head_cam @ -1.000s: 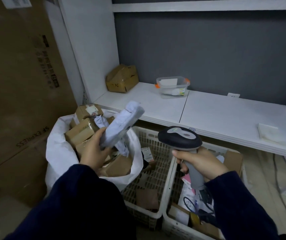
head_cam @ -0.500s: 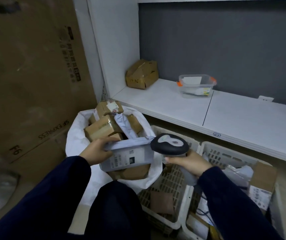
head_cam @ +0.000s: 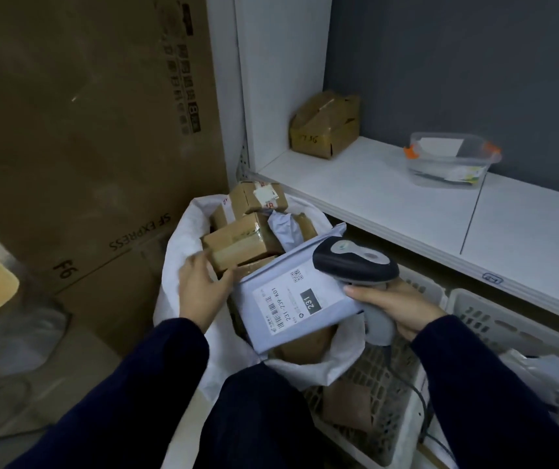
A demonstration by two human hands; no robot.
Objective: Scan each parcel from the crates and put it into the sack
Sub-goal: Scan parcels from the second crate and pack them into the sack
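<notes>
A long dark navy fabric left sleeve (head_cam: 156,384) and matching right sleeve (head_cam: 474,384) end in plain cuffs. The left hand (head_cam: 203,289) and right hand (head_cam: 396,309) are bare.

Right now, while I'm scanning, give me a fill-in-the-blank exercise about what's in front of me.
1. The right hand holds the ____.
2. The big number on the parcel label reads ____.
3. The boxes in the sack are ____.
4. The clear tub stands on the white ____.
Missing words: scanner, 231, brown, shelf.
</notes>
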